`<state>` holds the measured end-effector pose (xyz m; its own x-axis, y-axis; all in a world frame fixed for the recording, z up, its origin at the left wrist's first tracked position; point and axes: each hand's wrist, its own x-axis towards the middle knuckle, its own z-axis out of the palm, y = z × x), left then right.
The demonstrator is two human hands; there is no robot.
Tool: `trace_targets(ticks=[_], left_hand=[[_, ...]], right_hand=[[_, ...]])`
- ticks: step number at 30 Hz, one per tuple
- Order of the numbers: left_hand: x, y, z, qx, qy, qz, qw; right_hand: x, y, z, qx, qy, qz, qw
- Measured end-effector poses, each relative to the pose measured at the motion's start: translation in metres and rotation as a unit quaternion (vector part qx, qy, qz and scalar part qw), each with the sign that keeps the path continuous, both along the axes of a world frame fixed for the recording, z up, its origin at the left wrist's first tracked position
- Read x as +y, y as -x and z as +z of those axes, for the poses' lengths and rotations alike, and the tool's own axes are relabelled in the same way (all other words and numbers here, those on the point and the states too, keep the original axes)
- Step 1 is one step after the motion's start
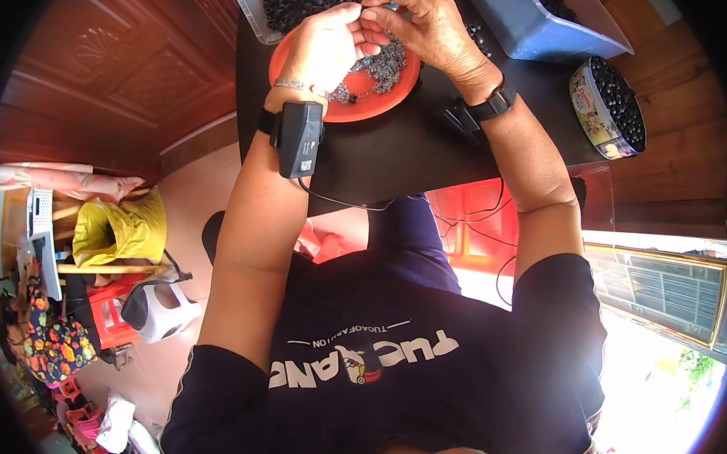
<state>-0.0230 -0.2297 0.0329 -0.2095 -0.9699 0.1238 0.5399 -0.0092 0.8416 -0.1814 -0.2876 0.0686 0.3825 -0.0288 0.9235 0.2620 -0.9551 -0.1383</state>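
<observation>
The left hand [328, 44] and right hand [429, 28] meet above the red tray [367, 108], each grip pinched closed on what looks like a small dark piece [363, 10], too tiny to make out surely. To work it well, steady it with the left, adjust gently with the right, and stay over the small grey pieces [388, 68] so any slip lands inside.

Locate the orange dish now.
In the head view, the orange dish sits upper centre on the dark table, beneath the left hand and right hand, left of the blue bin.
</observation>
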Motion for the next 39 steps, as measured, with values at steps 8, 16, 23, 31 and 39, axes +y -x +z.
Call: trace_targets(ticks=[8, 16, 23, 31, 39], left_hand=[[0.002, 0.003, 0.003, -0.030, -0.027, 0.044, 0.998], [-0.002, -0.013, 0.003, 0.115, -0.119, 0.159, 0.973], [0.002, -0.012, 0.008, 0.039, -0.134, 0.172, 0.975], [0.005, -0.013, 0.009, 0.012, -0.091, 0.175, 0.980], [0.002, -0.012, 0.009, 0.032, -0.102, 0.178, 0.978]], right_hand=[[0.023, 0.008, 0.016, 0.089, -0.080, -0.091, 0.989], [0.034, 0.009, 0.007, 0.313, -0.042, -0.039, 0.948], [0.035, -0.003, -0.016, 0.455, -0.053, -0.004, 0.889], [0.042, -0.008, -0.016, 0.491, -0.047, -0.039, 0.869], [0.038, -0.008, -0.017, 0.491, -0.075, -0.035, 0.867]])
